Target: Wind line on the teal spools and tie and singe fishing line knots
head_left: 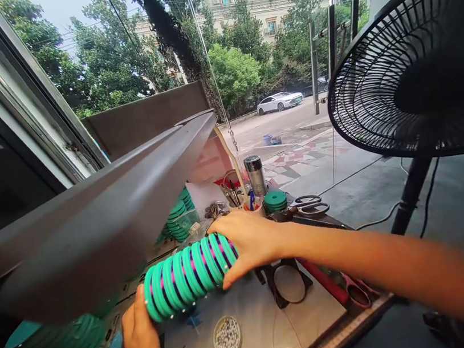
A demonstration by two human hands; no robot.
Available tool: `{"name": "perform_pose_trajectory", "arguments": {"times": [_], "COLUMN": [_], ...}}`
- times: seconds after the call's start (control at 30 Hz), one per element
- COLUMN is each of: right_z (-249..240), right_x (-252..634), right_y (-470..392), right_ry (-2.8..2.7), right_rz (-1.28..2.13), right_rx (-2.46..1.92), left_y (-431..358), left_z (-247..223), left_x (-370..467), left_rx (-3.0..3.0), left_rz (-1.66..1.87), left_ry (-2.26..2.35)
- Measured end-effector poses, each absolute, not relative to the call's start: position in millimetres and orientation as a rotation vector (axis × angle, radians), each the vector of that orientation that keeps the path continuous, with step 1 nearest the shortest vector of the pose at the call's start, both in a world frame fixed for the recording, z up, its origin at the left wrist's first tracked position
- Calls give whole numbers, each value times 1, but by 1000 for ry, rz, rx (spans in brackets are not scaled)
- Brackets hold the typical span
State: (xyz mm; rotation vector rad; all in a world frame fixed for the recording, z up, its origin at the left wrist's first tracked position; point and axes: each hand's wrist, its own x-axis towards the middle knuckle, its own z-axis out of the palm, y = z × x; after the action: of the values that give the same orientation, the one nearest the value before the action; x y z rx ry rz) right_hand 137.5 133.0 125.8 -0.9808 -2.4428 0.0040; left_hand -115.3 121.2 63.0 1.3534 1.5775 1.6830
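Observation:
Both hands hold a row of green spools [189, 273] wound with shiny purple ribbon, tilted up to the right above the table. My left hand [139, 334] is closed against the lower left end, its fingers partly hidden. My right hand [248, 241] grips the upper right end, thumb below and fingers over the top. Small white dots show along the spools' rims. Below them, a round dish [227, 337] of small white pieces rests on the tabletop [263, 331]. A black frame with a round opening [289, 282] lies under my right wrist.
More green spools [61, 342] are stacked at left, with another small stack [275, 200] at the back. Scissors [312, 205], a metal flask [255, 175] and red-handled scissors [358, 293] lie around. A large grey panel [104, 220] overhangs the left; a fan [411, 68] stands right.

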Motion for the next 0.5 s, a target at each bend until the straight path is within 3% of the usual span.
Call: {"name": "perform_pose_trajectory", "arguments": {"times": [0.1, 0.2, 0.5], "right_z": [112, 108, 145], "right_x": [136, 135, 142], "right_y": [125, 125, 152], "right_ry": [-2445, -2441, -2607], "right_rz": [-303, -348, 538], "right_rx": [-803, -761, -1061], "left_y": [119, 121, 132], "left_z": [69, 70, 53], "left_x": [-112, -106, -110], "left_rx": [1259, 1211, 1368], "left_rz": [1638, 1696, 1798], "left_ry": [1507, 1424, 1372]}}
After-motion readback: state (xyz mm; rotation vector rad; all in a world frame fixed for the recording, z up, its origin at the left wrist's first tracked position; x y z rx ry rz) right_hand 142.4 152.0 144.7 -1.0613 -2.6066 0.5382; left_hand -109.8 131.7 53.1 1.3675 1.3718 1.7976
